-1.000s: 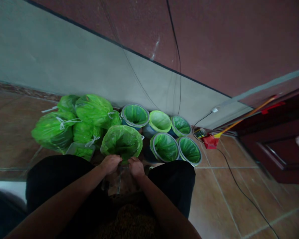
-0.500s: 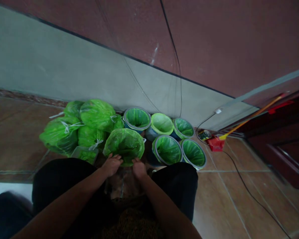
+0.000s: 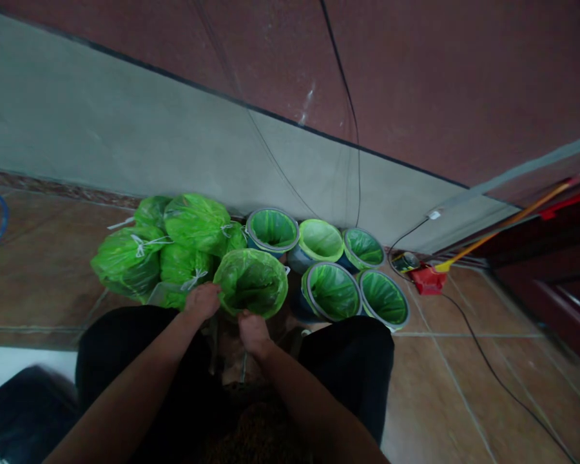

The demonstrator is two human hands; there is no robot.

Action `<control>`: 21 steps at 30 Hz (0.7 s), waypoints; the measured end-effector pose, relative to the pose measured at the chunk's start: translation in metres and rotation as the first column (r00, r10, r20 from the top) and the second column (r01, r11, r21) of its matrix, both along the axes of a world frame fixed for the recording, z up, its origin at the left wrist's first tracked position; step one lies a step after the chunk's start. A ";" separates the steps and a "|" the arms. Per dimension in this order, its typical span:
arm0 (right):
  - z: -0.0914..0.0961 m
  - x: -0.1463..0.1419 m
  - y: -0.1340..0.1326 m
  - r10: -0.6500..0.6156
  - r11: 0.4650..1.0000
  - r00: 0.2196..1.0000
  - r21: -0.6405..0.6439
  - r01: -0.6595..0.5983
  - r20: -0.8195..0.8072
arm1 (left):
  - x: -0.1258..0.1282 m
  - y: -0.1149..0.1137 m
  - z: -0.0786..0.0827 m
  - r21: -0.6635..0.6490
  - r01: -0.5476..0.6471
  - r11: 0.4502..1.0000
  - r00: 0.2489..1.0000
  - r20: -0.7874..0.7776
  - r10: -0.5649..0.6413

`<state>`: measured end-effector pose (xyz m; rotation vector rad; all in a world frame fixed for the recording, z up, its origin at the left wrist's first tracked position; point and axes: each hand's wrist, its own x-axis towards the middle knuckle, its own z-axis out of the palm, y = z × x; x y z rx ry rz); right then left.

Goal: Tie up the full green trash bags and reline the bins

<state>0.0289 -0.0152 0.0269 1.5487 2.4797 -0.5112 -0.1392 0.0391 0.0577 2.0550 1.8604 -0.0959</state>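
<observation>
A bin [image 3: 280, 303] lined with a thin green trash bag stands between my knees, the bag folded out over its rim. My left hand [image 3: 203, 300] is closed at the left edge of that bag. At the near edge, my right hand [image 3: 253, 331] pinches the same bag. The inside of the liner hangs loose and wrinkled. Both sets of fingertips are partly hidden. Just left of the bin sit several full green trash bags [image 3: 196, 222] tied with white drawstrings, one resting in a clear tub.
Several more lined bins [image 3: 329, 293] stand to the right and behind, close to the wall [image 3: 125, 122]. Further right are a red dustpan [image 3: 428, 281], a yellow-handled pole [image 3: 502, 222] and a black cable [image 3: 483, 367] across the tiles. A blue hose [image 3: 4, 219] lies far left.
My left hand has moved from the near rim round to the left edge of the bag. My right hand has shifted left along the near rim. The view has turned slightly left.
</observation>
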 end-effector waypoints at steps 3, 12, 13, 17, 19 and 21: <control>0.006 0.029 0.005 -0.024 0.999 0.999 -0.031 0.025 0.049 | 0.004 -0.004 -0.001 0.007 0.051 0.999 0.999 0.018 -0.051; 0.015 0.045 -0.002 -0.092 0.992 0.996 0.088 0.090 0.018 | 0.021 -0.013 -0.015 0.104 0.175 0.979 0.979 0.092 -0.184; 0.013 0.040 -0.003 -0.078 0.991 0.997 0.107 0.078 -0.005 | 0.024 -0.015 -0.017 0.114 0.204 0.972 0.971 0.102 -0.216; 0.003 0.023 0.000 -0.054 0.992 0.998 0.117 0.056 -0.023 | 0.034 -0.022 -0.021 0.090 0.338 0.937 0.932 0.105 -0.346; -0.001 0.022 0.005 -0.065 0.994 0.998 0.090 0.065 0.005 | 0.038 -0.024 -0.023 0.065 0.358 0.932 0.928 0.083 -0.362; -0.004 0.024 0.008 -0.069 0.996 0.997 0.061 0.067 0.033 | 0.040 -0.024 -0.026 0.041 0.348 0.936 0.934 0.065 -0.350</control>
